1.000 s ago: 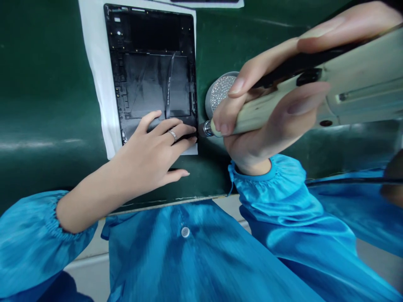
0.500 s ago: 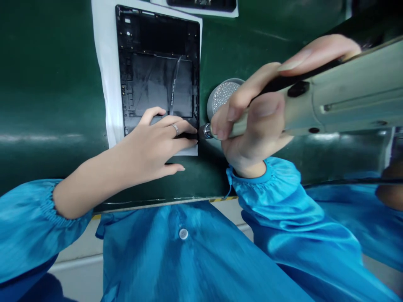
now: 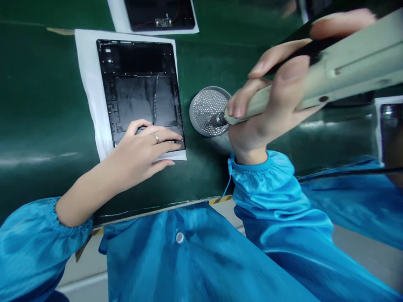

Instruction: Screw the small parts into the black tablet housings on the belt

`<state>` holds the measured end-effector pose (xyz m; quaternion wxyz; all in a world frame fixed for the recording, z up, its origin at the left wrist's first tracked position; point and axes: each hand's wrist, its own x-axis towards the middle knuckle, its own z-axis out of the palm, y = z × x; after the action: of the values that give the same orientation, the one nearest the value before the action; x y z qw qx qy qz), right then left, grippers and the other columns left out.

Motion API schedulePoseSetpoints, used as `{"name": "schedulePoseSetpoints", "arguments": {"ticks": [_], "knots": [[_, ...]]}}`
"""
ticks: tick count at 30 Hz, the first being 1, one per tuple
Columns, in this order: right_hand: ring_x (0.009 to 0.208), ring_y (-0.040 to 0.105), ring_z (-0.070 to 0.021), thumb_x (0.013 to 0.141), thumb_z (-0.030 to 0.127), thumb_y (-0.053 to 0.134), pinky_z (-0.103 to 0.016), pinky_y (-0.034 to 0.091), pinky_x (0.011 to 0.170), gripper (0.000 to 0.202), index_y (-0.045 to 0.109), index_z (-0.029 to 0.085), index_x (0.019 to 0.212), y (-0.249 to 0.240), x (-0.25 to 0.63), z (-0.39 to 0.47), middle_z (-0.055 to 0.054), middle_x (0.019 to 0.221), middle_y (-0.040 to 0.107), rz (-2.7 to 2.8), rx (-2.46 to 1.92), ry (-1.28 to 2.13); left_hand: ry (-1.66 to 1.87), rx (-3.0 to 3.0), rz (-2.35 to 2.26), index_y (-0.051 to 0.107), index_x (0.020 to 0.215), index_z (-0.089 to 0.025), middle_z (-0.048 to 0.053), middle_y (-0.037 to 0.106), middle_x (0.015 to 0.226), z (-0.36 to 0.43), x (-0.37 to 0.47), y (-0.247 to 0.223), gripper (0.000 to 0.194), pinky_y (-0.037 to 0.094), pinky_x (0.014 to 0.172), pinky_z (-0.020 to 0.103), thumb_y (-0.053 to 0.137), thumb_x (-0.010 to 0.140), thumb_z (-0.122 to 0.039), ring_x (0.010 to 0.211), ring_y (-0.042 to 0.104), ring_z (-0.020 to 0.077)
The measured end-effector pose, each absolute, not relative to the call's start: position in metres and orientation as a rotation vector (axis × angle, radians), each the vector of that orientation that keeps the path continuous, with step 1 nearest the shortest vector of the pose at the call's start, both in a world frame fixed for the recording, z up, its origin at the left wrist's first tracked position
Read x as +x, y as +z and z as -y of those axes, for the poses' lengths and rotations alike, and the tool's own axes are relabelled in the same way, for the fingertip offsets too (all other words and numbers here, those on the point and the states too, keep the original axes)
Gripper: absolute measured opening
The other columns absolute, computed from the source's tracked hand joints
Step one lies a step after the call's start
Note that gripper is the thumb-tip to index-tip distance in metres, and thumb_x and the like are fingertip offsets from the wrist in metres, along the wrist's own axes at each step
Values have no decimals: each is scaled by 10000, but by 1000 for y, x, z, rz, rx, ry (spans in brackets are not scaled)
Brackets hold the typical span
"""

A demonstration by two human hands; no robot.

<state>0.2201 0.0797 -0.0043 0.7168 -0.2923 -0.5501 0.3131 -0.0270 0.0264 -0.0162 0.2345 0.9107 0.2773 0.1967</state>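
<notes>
A black tablet housing (image 3: 138, 100) lies on a white foam sheet (image 3: 84, 75), with a dark cable running down over its inner panel. My left hand (image 3: 138, 155) rests across the lower part of this housing, its fingers stretched out and spread, gripping nothing. My right hand (image 3: 267, 105) is wrapped around a pale electric screwdriver (image 3: 346, 63). The tool's metal tip (image 3: 218, 119) is over a round dish (image 3: 210, 100) with a perforated, grid-like surface, just right of the housing. I cannot tell whether the tip touches the dish.
Behind the housing, a second black tablet housing (image 3: 160, 14) with a small circuit board sits on another white sheet. A dark device (image 3: 390, 121) on a pale sheet is at the far right. A black cable (image 3: 352, 172) and another person's blue sleeve (image 3: 346, 193) are nearby.
The screwdriver tip has gone from the housing's lower right corner to over the round dish. My left hand stays on the housing. The view has shifted, so more of the back housing shows.
</notes>
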Motion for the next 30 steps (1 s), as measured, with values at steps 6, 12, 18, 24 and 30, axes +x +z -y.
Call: {"name": "schedulePoseSetpoints", "arguments": {"ticks": [6,12,18,24,30], "knots": [[405,378,27,1018,599,795,-106,221,320,296,724,389,1215,-10,222,-90,66,903,642,1277,-624,408,515,2519,-761,747,1390,-215,83,731,1536,-26,-29,-14,266,382,1212,548,649,1146,-250,1386,699,309],[380,336,27,992,650,802,-125,170,289,359,712,352,1170,-10,219,-89,66,820,588,1246,-625,424,548,2575,-755,743,1381,-228,64,738,1522,-27,-30,-16,254,389,1195,523,650,1146,-252,1362,706,299],[362,263,13,965,687,813,-163,148,288,403,720,329,1122,-9,215,-88,74,739,544,1239,-629,458,534,2578,-759,734,1378,-231,60,731,1532,-27,-30,-15,247,400,1178,528,655,1149,-278,1370,699,301],[370,284,18,969,701,803,-146,185,300,407,717,337,1131,-8,217,-86,79,748,549,1272,-645,471,512,2558,-758,740,1378,-227,71,735,1530,-27,-29,-13,251,403,1187,533,628,1154,-249,1369,709,303],[379,334,39,975,539,864,-113,190,325,305,769,312,1155,-9,222,-86,72,767,593,1259,-575,545,510,2532,-777,763,1375,-227,73,731,1540,-27,-30,-14,263,414,1201,538,655,1137,-252,1385,700,316]]}}
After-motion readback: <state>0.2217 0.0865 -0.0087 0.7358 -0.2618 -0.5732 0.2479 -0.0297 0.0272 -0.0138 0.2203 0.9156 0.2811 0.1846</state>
